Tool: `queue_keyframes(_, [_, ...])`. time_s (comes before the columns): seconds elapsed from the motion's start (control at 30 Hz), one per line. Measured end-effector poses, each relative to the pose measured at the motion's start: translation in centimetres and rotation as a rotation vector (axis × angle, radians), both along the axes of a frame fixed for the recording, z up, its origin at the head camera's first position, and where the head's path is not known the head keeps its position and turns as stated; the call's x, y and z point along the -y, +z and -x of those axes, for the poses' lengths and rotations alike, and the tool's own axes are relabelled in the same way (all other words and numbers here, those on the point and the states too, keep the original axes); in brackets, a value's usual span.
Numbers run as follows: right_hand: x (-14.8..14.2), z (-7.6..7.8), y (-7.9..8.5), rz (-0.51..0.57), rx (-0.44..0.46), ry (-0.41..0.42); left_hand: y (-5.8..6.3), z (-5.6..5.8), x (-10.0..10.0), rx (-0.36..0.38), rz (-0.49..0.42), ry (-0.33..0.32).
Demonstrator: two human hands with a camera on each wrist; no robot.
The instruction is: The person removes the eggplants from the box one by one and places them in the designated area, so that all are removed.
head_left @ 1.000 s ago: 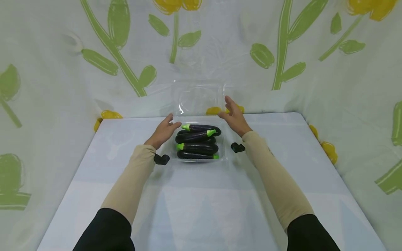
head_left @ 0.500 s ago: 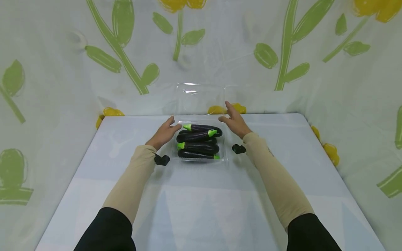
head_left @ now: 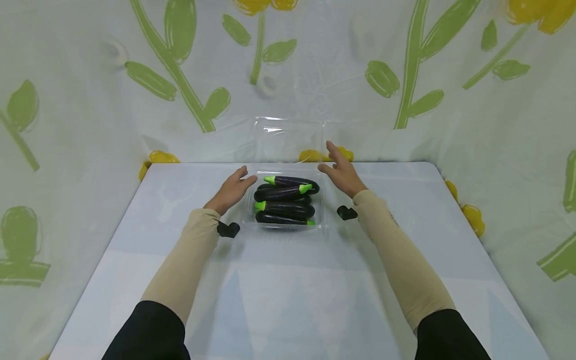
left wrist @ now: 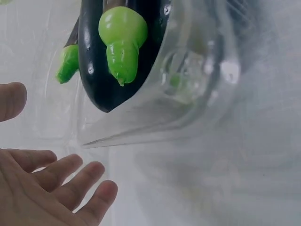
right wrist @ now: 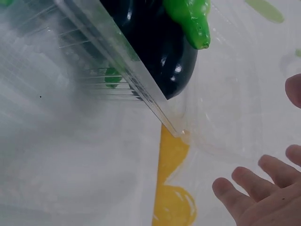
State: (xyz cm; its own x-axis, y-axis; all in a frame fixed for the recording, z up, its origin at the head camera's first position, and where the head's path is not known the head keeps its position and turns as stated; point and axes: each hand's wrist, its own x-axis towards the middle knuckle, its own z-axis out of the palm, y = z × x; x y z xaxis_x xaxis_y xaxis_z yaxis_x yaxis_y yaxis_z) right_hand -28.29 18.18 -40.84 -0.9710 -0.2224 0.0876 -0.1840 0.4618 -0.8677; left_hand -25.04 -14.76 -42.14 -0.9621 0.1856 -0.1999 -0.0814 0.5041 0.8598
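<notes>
A clear plastic container (head_left: 319,212) sits on the white bench (head_left: 279,300), near its far edge and between the person's two hands. Its transparent lid (head_left: 288,135) stands raised at the far side, in front of the pale wall covering (head_left: 342,85), and a printed yellow shape shows through it. The base holds a pile of dark, glossy eggplants (head_left: 288,209) lying crosswise. Four show plainly, their bright green caps alternating between the left and right ends; parts of at least one more show beneath the upper ones, and the full count is hidden.

The left hand (head_left: 229,192) is beside the container's left side, empty, with fingers extended and the thumb near the far left corner. The left wrist view shows those fingers spread and apart from the clear wall. The right hand (head_left: 343,173) is likewise released, its fingers reaching forward beside the right edge of the lid; whether a fingertip touches that lid cannot be told. The right wrist view shows fine ribs along the container's wall, with an eggplant's rounded end and a green cap behind its rim.
</notes>
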Motion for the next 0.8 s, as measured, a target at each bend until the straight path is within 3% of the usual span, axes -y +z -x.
queue_keyframes(0.1, [-0.3,-0.2,0.2,-0.021,-0.028,0.007,0.2,-0.5,-0.1,-0.035,0.056,-0.031])
queue_keyframes(0.23, [-0.5,-0.5,0.4,-0.068,-0.063,0.025,0.6,-1.5,-0.1,-0.139,0.161,-0.079])
queue_keyframes(0.43, [-0.6,-1.0,0.6,-0.126,-0.111,0.079,0.6,-3.5,1.0,-0.273,0.318,-0.084])
queue_keyframes(0.67, [-1.4,-2.4,1.1,-0.164,-0.128,0.159,-1.1,-6.6,2.6,-0.402,0.496,-0.1])
queue_keyframes(0.8, [-1.7,-3.5,1.5,-0.235,-0.152,0.169,-1.6,-7.8,2.7,-0.45,0.522,-0.094])
